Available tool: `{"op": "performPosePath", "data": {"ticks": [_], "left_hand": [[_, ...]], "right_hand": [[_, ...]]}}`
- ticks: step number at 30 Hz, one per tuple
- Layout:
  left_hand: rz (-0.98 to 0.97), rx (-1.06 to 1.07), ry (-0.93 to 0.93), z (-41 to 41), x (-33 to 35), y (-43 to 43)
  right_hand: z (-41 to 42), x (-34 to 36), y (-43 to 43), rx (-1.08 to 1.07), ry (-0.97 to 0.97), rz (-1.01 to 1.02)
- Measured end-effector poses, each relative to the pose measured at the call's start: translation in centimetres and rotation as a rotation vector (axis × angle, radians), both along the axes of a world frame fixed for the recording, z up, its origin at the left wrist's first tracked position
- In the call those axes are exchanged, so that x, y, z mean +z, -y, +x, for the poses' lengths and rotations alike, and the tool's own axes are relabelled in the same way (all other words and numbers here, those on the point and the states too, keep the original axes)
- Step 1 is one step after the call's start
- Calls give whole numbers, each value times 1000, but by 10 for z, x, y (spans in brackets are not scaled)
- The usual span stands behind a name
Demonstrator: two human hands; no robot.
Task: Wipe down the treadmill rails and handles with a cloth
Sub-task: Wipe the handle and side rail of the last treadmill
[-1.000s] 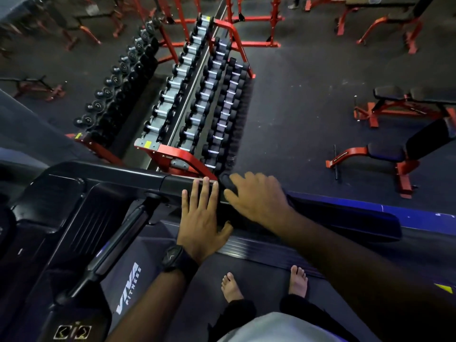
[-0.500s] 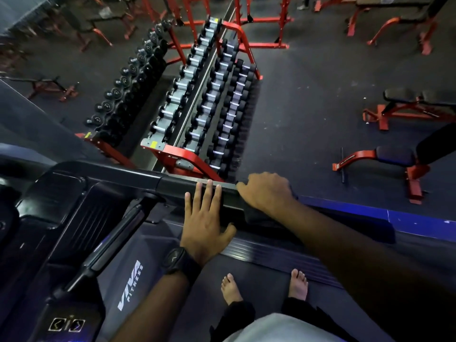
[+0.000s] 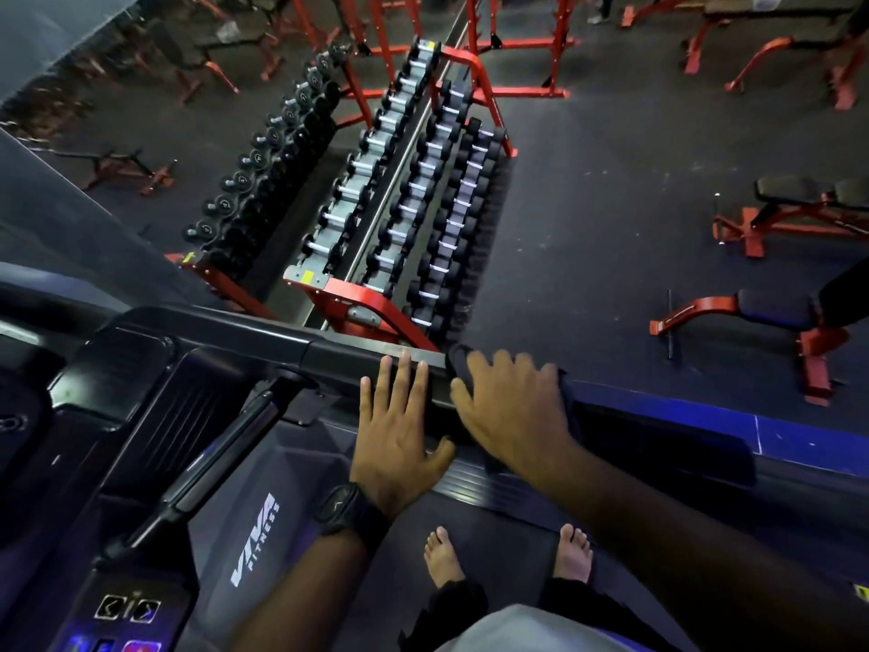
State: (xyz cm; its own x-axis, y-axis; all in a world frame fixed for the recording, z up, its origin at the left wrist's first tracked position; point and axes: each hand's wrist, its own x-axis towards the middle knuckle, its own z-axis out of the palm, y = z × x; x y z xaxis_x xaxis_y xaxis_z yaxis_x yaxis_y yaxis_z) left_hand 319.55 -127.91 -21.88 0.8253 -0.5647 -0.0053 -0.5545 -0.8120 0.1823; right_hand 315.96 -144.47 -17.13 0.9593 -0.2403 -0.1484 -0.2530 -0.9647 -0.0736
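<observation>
From the head camera, the black treadmill rail (image 3: 357,355) runs long from left to right, sloping a little down to the right. The left hand (image 3: 399,444) lies flat and open on it, fingers pointing away. Just beside it, the right hand (image 3: 512,411) presses a dark cloth (image 3: 458,362) on the rail, fingers spread over it. Beyond the rail stands a red rack (image 3: 357,298) full of dumbbells (image 3: 423,200). Two bare feet (image 3: 442,557) stand on the belt below.
</observation>
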Motion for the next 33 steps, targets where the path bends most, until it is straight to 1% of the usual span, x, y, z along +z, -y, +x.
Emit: {"op": "performPosePath", "data": {"ticks": [1, 3, 5, 7, 8, 9, 11, 12, 13, 14, 15, 17, 18, 19, 20, 22, 23, 24, 26, 28, 29, 31, 33], "left_hand": [[0, 1, 2, -1, 0, 1], [8, -1, 1, -2, -1, 5], [16, 0, 5, -4, 0, 7], [18, 0, 5, -6, 0, 10], [14, 1, 2, -6, 0, 11], [9, 4, 1, -7, -1, 11], [2, 11, 5, -7, -2, 13], [-1, 14, 8, -8, -2, 13], [-2, 14, 8, -9, -2, 14], [-2, 14, 7, -9, -3, 14], [-1, 15, 6, -10, -3, 16], [5, 18, 3, -11, -2, 17], [4, 18, 1, -12, -1, 18], [1, 18, 1, -12, -1, 18], [2, 18, 0, -13, -1, 18], [4, 21, 7, -13, -3, 18], [0, 22, 12, -14, -3, 18], [-1, 23, 12, -14, -4, 18], [7, 31, -1, -14, -4, 19], [23, 33, -3, -16, -2, 21], [31, 30, -5, -17, -1, 22], [38, 30, -12, -17, 0, 23], [41, 41, -14, -18, 0, 24]], "right_hand": [[-4, 0, -2, 57, 27, -2], [7, 1, 6, 107, 42, 100], [27, 0, 19, 35, -95, 244], [34, 1, 31, -74, -207, 296], [28, 1, 32, -109, -209, 271], [18, 0, 30, -115, -160, 213], [-3, 0, 21, -15, -1, 69], [-8, 2, 18, 52, 46, 47], [-7, 3, 19, 102, 59, 72], [1, 3, 22, 122, 51, 132], [11, 2, 27, 100, -9, 205], [28, 1, 37, -1, -187, 309], [30, 0, 40, -49, -222, 317], [26, -1, 40, -75, -221, 288], [17, -3, 36, -75, -168, 222], [-4, -5, 22, 27, 6, 70], [-12, -3, 17, 90, 43, 32], [-12, -3, 15, 133, 65, 35], [5, -2, 21, 137, 33, 149], [26, -1, 37, 30, -171, 284], [30, -1, 43, -27, -232, 312], [25, -3, 45, -88, -234, 261], [11, -3, 38, -55, -142, 176]]}}
